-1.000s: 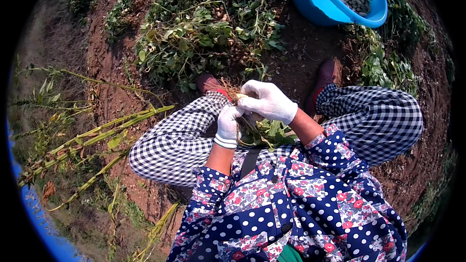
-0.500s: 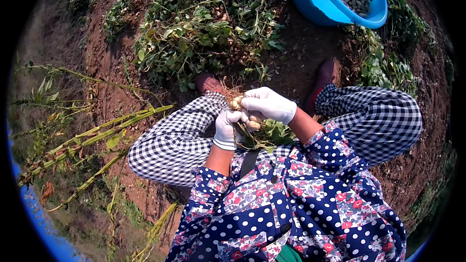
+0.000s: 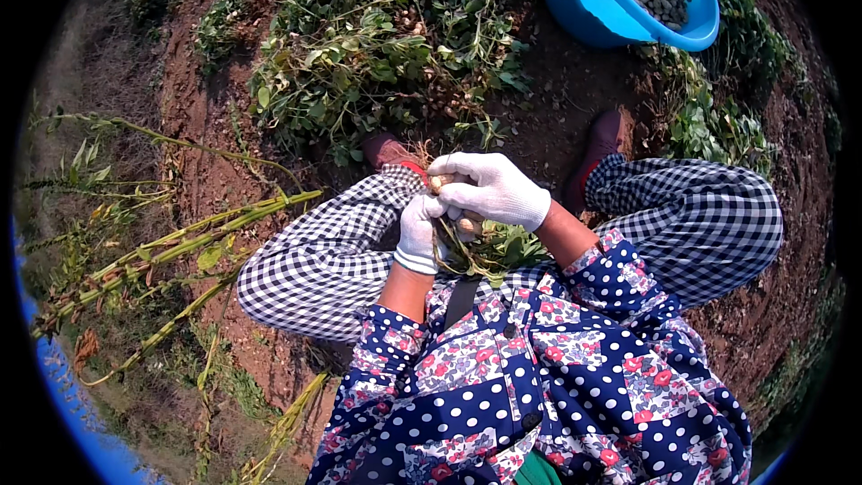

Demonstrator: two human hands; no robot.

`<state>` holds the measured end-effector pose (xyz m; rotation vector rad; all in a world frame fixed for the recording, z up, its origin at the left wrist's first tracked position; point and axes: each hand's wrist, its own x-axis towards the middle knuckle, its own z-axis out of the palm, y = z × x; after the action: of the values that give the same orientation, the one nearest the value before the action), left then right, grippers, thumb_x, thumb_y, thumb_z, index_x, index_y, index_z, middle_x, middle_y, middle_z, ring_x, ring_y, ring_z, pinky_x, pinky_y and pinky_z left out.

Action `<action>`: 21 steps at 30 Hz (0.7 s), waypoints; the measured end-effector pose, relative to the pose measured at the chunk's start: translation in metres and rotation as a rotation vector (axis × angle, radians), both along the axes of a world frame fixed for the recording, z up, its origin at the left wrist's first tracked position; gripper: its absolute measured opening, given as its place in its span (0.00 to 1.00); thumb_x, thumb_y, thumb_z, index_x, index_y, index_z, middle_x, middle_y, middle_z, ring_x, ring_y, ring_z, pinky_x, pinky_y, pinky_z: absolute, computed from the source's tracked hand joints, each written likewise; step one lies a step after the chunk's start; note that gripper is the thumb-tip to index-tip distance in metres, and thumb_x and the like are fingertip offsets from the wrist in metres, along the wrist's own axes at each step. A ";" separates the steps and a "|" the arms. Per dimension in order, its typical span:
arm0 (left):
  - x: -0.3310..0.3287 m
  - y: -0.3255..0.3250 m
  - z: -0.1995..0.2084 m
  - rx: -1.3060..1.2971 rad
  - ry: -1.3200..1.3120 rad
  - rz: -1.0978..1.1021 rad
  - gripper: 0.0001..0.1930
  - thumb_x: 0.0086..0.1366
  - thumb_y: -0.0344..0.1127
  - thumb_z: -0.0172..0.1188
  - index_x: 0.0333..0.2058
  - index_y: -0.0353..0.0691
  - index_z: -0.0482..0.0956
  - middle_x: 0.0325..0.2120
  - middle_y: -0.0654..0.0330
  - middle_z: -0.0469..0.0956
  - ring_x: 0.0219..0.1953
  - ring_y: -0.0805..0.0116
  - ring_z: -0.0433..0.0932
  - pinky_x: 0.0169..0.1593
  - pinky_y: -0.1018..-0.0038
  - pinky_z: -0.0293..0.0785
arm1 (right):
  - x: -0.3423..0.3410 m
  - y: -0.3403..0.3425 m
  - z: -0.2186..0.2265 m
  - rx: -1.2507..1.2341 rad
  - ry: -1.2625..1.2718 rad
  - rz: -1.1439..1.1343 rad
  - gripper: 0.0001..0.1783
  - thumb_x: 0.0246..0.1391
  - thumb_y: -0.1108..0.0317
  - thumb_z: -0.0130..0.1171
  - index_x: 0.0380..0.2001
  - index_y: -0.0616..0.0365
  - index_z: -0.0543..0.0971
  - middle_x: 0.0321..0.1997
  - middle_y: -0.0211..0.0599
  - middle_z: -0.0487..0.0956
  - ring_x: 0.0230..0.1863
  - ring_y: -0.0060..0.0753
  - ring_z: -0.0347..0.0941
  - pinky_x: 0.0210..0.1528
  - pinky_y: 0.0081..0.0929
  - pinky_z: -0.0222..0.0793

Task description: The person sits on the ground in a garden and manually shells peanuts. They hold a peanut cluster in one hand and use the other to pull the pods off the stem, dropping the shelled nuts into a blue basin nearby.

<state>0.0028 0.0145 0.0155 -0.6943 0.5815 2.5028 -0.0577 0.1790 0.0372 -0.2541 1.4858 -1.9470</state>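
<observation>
Both the left hand [image 3: 420, 232] and the right hand [image 3: 489, 189] wear white knitted cloth gloves, matt and finely ribbed. The leafy green uprooted plant [image 3: 492, 247] between them looks fibrous, with dull tan, rough-shelled pods [image 3: 439, 182]. At the upper right, the round blue plastic basin [image 3: 597, 13] is smooth and faintly glossy. The reddish-brown soil [image 3: 202, 175] is dry and crumbly.

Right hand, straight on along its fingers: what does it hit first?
The right hand points toward the person's left, so it likely meets the plant's pods at its fingertips first, then the checked left knee. Depth is unclear.
</observation>
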 end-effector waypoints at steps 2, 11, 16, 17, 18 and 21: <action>0.002 -0.003 -0.003 -0.075 0.001 -0.133 0.11 0.51 0.30 0.51 0.34 0.33 0.72 0.27 0.54 0.74 0.30 0.60 0.76 0.33 0.67 0.76 | 0.001 -0.001 -0.003 0.009 -0.017 -0.022 0.12 0.58 0.67 0.54 0.41 0.63 0.76 0.30 0.29 0.79 0.27 0.16 0.74 0.33 0.19 0.72; 0.001 -0.003 -0.006 -0.072 0.006 0.070 0.08 0.54 0.34 0.51 0.24 0.34 0.70 0.29 0.45 0.76 0.29 0.49 0.77 0.33 0.59 0.78 | 0.008 0.005 -0.023 -0.606 -0.702 -0.301 0.13 0.60 0.59 0.48 0.36 0.57 0.73 0.25 0.27 0.71 0.21 0.17 0.66 0.18 0.15 0.59; -0.006 -0.011 -0.001 -0.194 0.048 0.086 0.07 0.56 0.31 0.47 0.26 0.34 0.71 0.31 0.44 0.77 0.29 0.55 0.78 0.33 0.66 0.76 | -0.009 0.017 -0.029 -0.442 -0.501 -0.324 0.16 0.59 0.63 0.49 0.48 0.58 0.71 0.47 0.42 0.76 0.34 0.24 0.75 0.29 0.15 0.71; -0.007 -0.013 -0.002 -0.236 0.018 0.090 0.08 0.56 0.32 0.47 0.26 0.34 0.72 0.31 0.45 0.78 0.28 0.57 0.78 0.32 0.68 0.75 | -0.010 0.017 -0.029 -0.345 -0.445 -0.283 0.15 0.58 0.62 0.50 0.45 0.57 0.72 0.44 0.37 0.77 0.33 0.20 0.75 0.27 0.13 0.68; -0.006 -0.013 -0.004 -0.236 0.009 0.102 0.08 0.56 0.32 0.47 0.26 0.34 0.72 0.30 0.46 0.78 0.28 0.58 0.78 0.31 0.70 0.75 | -0.009 0.016 -0.029 -0.222 -0.407 -0.249 0.14 0.56 0.62 0.52 0.43 0.56 0.74 0.42 0.33 0.78 0.32 0.16 0.74 0.24 0.12 0.65; -0.010 -0.015 -0.011 -0.438 0.005 0.057 0.07 0.59 0.34 0.47 0.28 0.37 0.72 0.30 0.51 0.78 0.26 0.61 0.76 0.29 0.68 0.75 | -0.002 0.006 -0.027 0.075 -0.129 -0.020 0.21 0.53 0.53 0.60 0.41 0.59 0.75 0.32 0.30 0.79 0.31 0.19 0.73 0.32 0.19 0.69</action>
<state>-0.0077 -0.0005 0.0046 -0.8687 1.1451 2.4485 -0.0600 0.1848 0.0104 -0.0788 1.4785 -1.8817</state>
